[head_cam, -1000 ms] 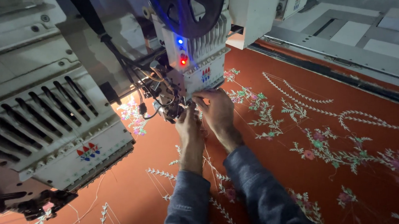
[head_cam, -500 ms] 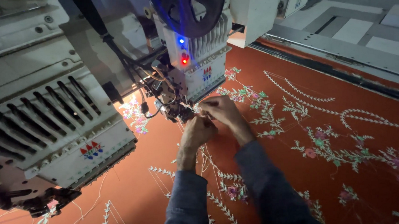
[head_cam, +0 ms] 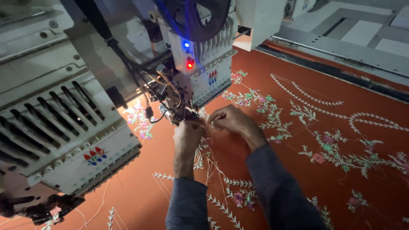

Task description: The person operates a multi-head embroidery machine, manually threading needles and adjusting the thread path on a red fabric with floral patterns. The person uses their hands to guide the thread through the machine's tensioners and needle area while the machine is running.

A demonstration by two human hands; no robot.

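Under the embroidery head [head_cam: 203, 78]: your two hands at the needle area, over orange embroidered cloth [head_cam: 352, 122].

Your left hand [head_cam: 187, 134] has its fingers pinched together just below the needles, apparently on a thin white thread [head_cam: 210, 163], too fine to confirm. Your right hand [head_cam: 232, 120] is curled close beside it, fingertips nearly touching; what it holds cannot be told. A second machine head [head_cam: 63, 135] stands to the left.

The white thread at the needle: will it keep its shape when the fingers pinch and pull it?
Probably not. The white thread hangs in loose curves below both hands, so it looks limp and very light. It appears thin, so a hard tug might snap it. The left hand and right hand pinch close together.
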